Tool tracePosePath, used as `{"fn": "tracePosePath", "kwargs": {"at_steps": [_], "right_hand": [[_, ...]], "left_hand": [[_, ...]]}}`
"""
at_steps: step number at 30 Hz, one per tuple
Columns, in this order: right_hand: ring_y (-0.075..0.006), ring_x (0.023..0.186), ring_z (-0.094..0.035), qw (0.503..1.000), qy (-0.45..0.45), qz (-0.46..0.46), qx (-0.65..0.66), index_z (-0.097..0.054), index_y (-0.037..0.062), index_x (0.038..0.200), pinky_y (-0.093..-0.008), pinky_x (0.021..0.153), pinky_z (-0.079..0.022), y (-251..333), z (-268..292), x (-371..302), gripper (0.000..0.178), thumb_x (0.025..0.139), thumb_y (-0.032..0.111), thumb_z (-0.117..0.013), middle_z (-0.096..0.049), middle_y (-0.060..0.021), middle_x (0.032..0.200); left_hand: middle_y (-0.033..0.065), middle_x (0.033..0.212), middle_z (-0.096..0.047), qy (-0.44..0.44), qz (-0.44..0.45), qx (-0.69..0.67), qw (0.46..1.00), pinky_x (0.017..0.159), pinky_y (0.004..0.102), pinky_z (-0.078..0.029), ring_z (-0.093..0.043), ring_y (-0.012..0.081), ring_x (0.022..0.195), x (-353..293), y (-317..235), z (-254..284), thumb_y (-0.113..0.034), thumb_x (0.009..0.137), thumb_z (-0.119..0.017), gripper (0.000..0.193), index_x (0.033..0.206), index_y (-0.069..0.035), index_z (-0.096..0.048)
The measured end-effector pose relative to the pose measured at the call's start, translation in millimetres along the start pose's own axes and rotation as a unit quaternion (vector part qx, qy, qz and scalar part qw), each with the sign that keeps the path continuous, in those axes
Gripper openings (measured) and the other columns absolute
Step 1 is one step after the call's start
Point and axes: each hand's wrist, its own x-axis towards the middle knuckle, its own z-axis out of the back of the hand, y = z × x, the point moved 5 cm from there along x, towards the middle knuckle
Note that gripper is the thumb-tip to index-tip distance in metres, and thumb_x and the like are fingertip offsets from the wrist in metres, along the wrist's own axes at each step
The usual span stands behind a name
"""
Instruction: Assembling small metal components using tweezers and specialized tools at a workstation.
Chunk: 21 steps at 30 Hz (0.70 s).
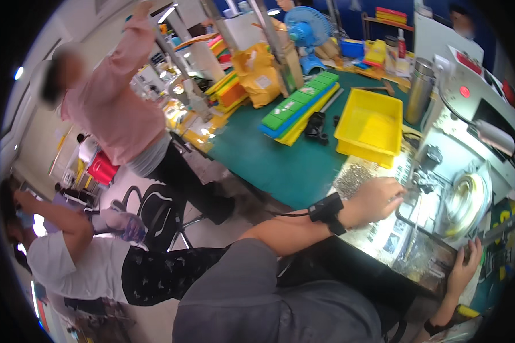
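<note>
My left hand (375,201) reaches over the lit work surface, fingers curled together at the metal fixture (424,182) of a bench machine. What they pinch, if anything, is too small to make out. Next to that wrist, which wears a black strapped device (327,211), lies a pile of small metal parts (352,180) on a printed sheet (377,231). My right hand (465,267) rests by the right edge of a dark metal tray (420,260), fingers apart, holding nothing visible. A coiled pale reel (469,200) stands on the machine between the hands and its lamp (494,137).
Beyond the pile stands a yellow bin (372,123), with a steel flask (420,91) to its right. Stacked green, blue and yellow trays (300,106) lie on the green table (257,154). A blue fan (308,34) is behind. Two people (120,108) are at the left.
</note>
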Motion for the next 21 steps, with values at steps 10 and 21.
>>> {"fn": "tracePosePath", "kwargs": {"at_steps": [10, 21], "right_hand": [[-0.0393, 0.124, -0.055, 0.999, -0.035, 0.04, 0.0, -0.067, 0.0011, 0.11, -0.0449, 0.107, -0.042, 45, -7, 17, 0.029, 0.084, 0.013, -0.072, -0.059, -0.02, 0.134], [-0.039, 0.116, -0.058, 0.997, -0.066, 0.048, -0.005, -0.069, 0.0024, 0.105, -0.0466, 0.1, -0.045, 43, 11, 10, 0.03, 0.079, 0.016, -0.076, -0.063, -0.0194, 0.125]], "left_hand": [[0.0149, 0.094, -0.072, 0.028, 0.044, 0.003, 0.999, 0.075, 0.0352, -0.053, -0.068, 0.0284, 0.082, 3, 5, 19, -0.006, 0.089, -0.066, 0.016, 0.103, -0.001, -0.071], [0.0144, 0.093, -0.07, 0.058, 0.05, 0.016, 0.997, 0.077, 0.0368, -0.051, -0.067, 0.0295, 0.084, 6, -4, 6, -0.003, 0.089, -0.065, 0.014, 0.102, -0.001, -0.07]]}}
